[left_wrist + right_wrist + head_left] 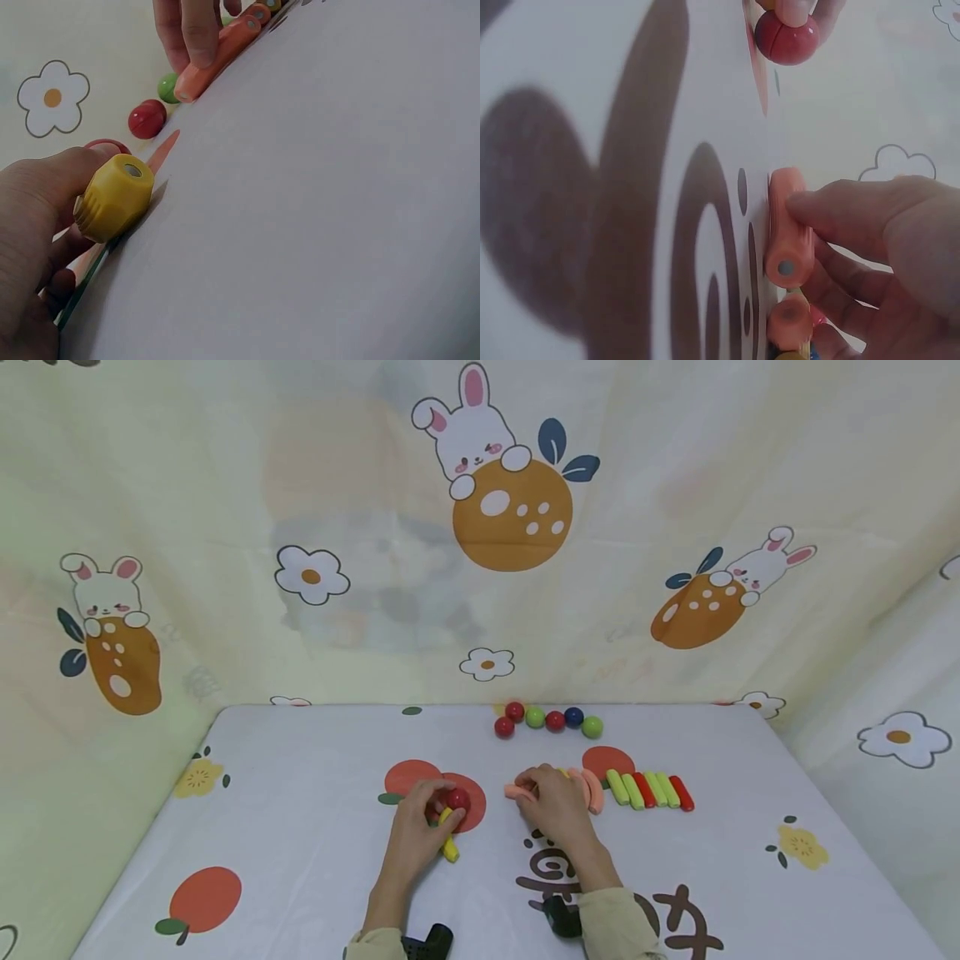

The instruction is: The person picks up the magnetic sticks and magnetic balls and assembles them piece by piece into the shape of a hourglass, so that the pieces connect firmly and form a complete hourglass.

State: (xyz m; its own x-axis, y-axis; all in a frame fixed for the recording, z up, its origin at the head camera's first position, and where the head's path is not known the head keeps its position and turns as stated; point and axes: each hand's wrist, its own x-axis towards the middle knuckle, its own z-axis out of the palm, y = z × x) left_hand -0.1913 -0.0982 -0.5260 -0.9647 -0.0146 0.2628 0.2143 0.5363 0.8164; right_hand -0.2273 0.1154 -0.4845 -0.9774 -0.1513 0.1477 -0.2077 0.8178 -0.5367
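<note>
My left hand holds a yellow magnetic rod and a red ball close over the printed fruit on the cloth. In the left wrist view the yellow rod points its silver-disc end at the camera, and the thumb lies behind it. To the right, my right hand pinches a salmon-coloured magnetic rod. Seen from the right wrist, the thumb presses on this salmon rod, with the fingers on its far side. More salmon rods lie beside that hand, partly hidden by it.
At the table's back lies a group of red, green and blue balls. Right of my right hand, several green and red rods lie side by side. A printed cloth covers the table, and a patterned curtain hangs behind it.
</note>
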